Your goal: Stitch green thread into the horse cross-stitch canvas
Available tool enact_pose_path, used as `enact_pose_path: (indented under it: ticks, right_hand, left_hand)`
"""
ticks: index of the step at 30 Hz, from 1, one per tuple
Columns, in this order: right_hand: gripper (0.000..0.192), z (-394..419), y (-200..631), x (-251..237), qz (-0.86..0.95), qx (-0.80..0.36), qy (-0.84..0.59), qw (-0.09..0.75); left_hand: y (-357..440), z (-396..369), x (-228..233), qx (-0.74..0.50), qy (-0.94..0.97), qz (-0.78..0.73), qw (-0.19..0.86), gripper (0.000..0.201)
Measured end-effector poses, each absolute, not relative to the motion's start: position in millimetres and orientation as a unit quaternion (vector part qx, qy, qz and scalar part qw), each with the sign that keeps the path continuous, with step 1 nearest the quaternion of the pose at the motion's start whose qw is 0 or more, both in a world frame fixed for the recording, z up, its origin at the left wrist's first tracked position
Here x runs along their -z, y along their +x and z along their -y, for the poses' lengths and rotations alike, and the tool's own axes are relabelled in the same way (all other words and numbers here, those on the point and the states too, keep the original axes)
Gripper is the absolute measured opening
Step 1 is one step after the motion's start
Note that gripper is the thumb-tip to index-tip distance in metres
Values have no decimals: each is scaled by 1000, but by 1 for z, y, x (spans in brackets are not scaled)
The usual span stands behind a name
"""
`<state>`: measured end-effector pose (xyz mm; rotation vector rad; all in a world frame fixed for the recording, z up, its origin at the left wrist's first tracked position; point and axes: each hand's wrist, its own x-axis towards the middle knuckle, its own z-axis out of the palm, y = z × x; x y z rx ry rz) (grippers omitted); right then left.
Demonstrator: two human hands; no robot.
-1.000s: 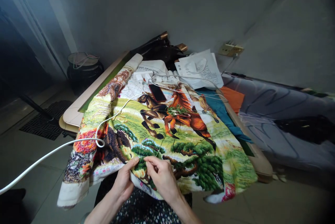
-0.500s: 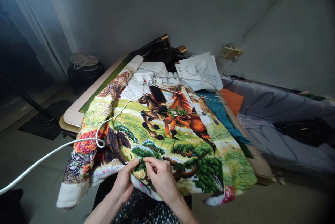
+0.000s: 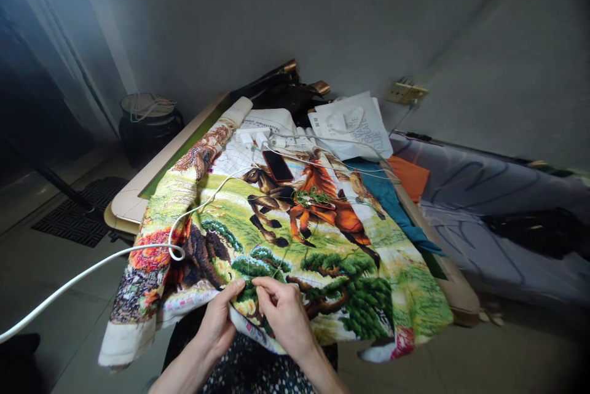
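My left hand (image 3: 220, 319) pinches the cloth (image 3: 276, 240) edge; my right hand (image 3: 283, 311) seems to hold a needle, too small to tell. A hard tug could drag the phone (image 3: 277, 165) off the table (image 3: 133, 197).

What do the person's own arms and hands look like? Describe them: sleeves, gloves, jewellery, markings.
Both the left hand and the right hand are bare: no gloves, and no rings, watch or bracelet show. The forearms are uncovered as far as the bottom edge of the picture, with no sleeve in view. No markings or cables sit on them. Below the arms lies dark clothing with small pale dots.
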<state>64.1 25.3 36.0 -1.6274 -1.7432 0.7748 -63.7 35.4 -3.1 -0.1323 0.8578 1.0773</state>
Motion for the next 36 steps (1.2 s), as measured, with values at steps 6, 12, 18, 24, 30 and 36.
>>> enact_pose_path:
  ticks: [6,12,18,24,30,36]
  right_hand:
    - [29,-29,62,-39,680,-260,-631,270]
    - [27,-35,57,-47,713,-197,-635,221]
    - [25,-36,63,-48,726,-215,-602,253]
    - [27,-36,68,-42,730,-210,-593,266]
    - [31,-40,69,-44,727,-219,-588,279]
    - [30,-42,69,-45,713,-250,-588,290]
  left_hand:
    - [-63,-35,5,-496,-50,-398,770,7]
    - [-64,-35,7,-503,-47,-398,766,8]
    - [-63,-36,5,-501,-49,-396,768,8]
    - [-61,-38,1,-503,-44,-401,764,8]
    - [-60,-38,2,-505,-40,-402,763,8]
    - [-60,-39,2,-503,-53,-405,761,7]
